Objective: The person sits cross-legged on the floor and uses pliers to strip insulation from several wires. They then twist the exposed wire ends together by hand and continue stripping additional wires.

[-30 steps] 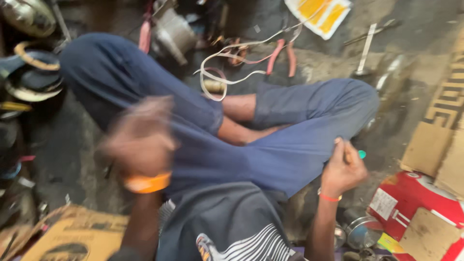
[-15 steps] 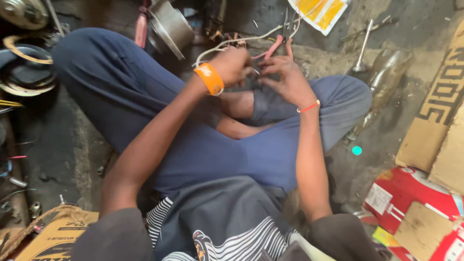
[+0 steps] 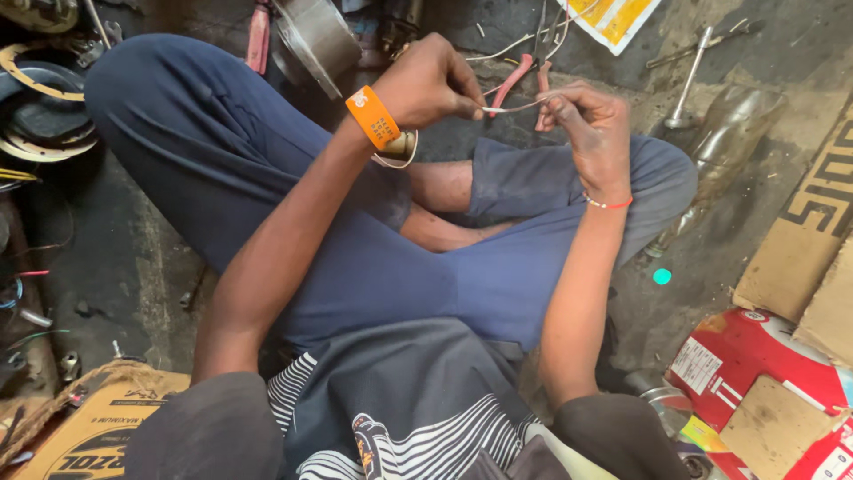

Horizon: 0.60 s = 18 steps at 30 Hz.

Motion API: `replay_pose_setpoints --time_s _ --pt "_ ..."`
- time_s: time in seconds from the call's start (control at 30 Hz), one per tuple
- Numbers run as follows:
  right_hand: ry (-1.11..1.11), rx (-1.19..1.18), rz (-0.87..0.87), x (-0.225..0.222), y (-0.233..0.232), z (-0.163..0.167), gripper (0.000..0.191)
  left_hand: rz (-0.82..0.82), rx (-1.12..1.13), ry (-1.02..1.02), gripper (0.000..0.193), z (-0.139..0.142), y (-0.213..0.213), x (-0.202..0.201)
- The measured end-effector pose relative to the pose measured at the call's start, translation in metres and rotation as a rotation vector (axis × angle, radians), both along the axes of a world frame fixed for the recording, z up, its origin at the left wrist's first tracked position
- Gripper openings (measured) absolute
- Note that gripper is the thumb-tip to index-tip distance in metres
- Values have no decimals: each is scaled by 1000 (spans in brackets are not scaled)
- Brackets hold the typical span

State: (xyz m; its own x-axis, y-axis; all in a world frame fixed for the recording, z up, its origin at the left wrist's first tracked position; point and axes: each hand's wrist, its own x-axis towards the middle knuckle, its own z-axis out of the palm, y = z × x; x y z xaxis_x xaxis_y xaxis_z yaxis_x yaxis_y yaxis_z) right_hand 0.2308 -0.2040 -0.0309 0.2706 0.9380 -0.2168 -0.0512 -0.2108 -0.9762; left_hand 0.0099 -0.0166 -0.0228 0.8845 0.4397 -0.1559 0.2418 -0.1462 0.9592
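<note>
Pinching a thin pale wire (image 3: 514,108) between thumb and fingertips, the left hand (image 3: 429,84) is closed on one end of it, with the remaining fingers curled inward. The right hand (image 3: 593,127) grips the other end of the same wire, fingers bent round it and the thumb pressed against them. The wire runs nearly level between the two hands, held above the person's crossed legs in dark blue trousers (image 3: 373,240).

An orange wristband (image 3: 373,117) sits on the left wrist, and a thin red bracelet (image 3: 608,204) on the right wrist. A pale loop hangs just below the orange wristband; what it is cannot be told.

Just beyond the wire, red-handled pliers (image 3: 522,75) lie on the dark floor (image 3: 115,267), touching other loose pale wires. To the upper left of the wire stands a grey metal housing (image 3: 315,37), with a pink-handled tool (image 3: 259,36) beside it. To the upper right of the wire lie a yellow printed sheet (image 3: 613,18) and a metal wrench (image 3: 689,78), and next to the wrench a clear plastic bottle (image 3: 733,120) on its side.

Well to the left of the wire is a round black part with a brass ring (image 3: 40,107). To the lower right of the wire lie brown cardboard pieces (image 3: 800,258) and a red printed carton (image 3: 764,364). A small turquoise dot (image 3: 662,276) lies on the floor beside the right knee.
</note>
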Motion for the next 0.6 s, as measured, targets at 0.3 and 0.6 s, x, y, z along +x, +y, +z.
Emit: replay_pose_setpoints --time_s 0.3,0.6 --pt "-90 -14 35 -4 5 7 21 -163 -372 67 31 -2 -11 9" --pt "-48 -56 -124 -4 3 -15 57 -68 -234 -80 20 -12 -13 13"
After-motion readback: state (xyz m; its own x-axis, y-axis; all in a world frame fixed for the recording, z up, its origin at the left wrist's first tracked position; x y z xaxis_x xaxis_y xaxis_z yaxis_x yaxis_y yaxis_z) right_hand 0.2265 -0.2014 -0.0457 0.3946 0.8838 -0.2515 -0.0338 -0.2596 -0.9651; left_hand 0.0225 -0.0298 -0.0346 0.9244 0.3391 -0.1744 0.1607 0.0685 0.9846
